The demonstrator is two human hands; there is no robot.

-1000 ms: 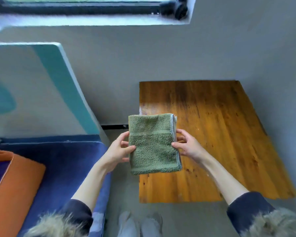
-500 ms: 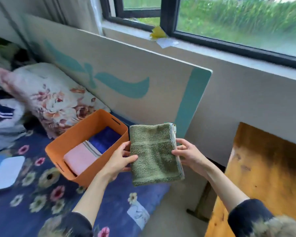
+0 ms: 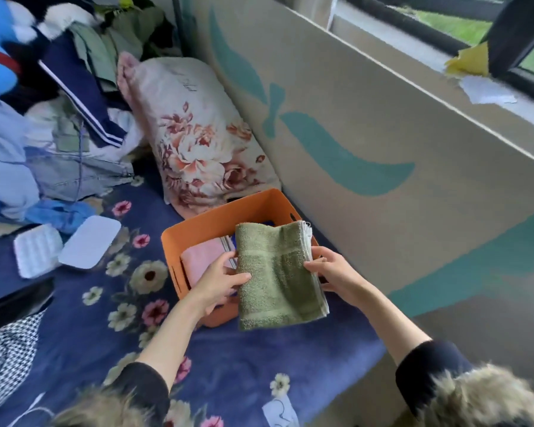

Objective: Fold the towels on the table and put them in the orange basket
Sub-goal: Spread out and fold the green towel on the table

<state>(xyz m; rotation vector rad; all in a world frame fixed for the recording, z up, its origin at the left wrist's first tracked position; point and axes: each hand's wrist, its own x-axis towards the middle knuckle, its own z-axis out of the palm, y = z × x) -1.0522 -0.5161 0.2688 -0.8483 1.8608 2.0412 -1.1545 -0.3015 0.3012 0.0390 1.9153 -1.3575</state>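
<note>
A folded green towel (image 3: 278,275) hangs over the right half of the orange basket (image 3: 216,220), which stands on a blue flowered bedspread. My left hand (image 3: 221,280) pinches the towel's left edge, thumb on top. My right hand (image 3: 327,269) grips its right edge. Inside the basket lies a folded pink towel (image 3: 204,257), and a sliver of dark blue cloth (image 3: 269,223) shows behind the green towel. The green towel hides the basket's right side.
A flowered pillow (image 3: 198,140) lies just behind the basket. A beige board with teal shapes (image 3: 367,134) leans along the wall on the right. A heap of clothes (image 3: 59,118) fills the far left. Two white plastic lids (image 3: 65,249) lie left of the basket.
The view has swung left from the wooden table to the bed. Both hands have carried the green towel from beside the basket to over its right half.
</note>
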